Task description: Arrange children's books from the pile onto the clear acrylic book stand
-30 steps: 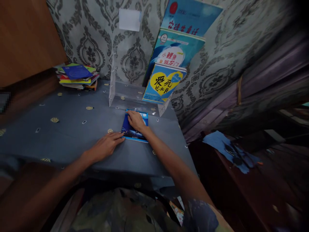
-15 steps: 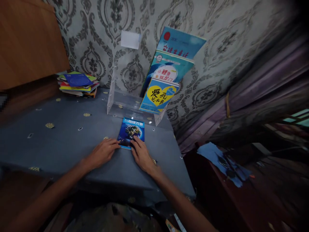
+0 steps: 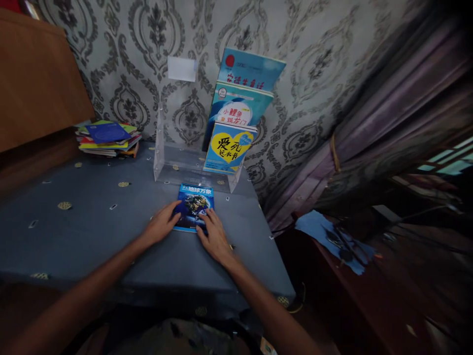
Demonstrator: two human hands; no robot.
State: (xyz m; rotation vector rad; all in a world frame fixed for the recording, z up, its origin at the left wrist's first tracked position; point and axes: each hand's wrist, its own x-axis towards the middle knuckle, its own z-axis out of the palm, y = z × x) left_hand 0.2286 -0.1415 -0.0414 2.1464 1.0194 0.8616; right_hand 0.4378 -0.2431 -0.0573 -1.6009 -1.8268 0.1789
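A small blue book with an earth picture (image 3: 194,204) lies flat on the grey-blue tablecloth (image 3: 92,217), just in front of a clear acrylic stand (image 3: 173,162). My left hand (image 3: 161,227) lies flat with its fingers stretched onto the book's left lower edge. My right hand (image 3: 214,237) rests flat beside it, fingertips on the book's lower right corner. Three books stand stepped in the stand's right side: a yellow-heart one (image 3: 226,148), a teal one (image 3: 236,106) and a blue one (image 3: 251,69).
A stack of colourful books (image 3: 107,138) sits at the table's back left by a wooden panel (image 3: 37,84). Patterned wallpaper is behind. Purple curtains (image 3: 388,128) hang at the right, over a dark wooden surface with blue paper (image 3: 325,231).
My right hand slid from the book's top down to its lower right corner, uncovering the cover. The left hand shifted onto the book's left edge. The view tilted up a little.
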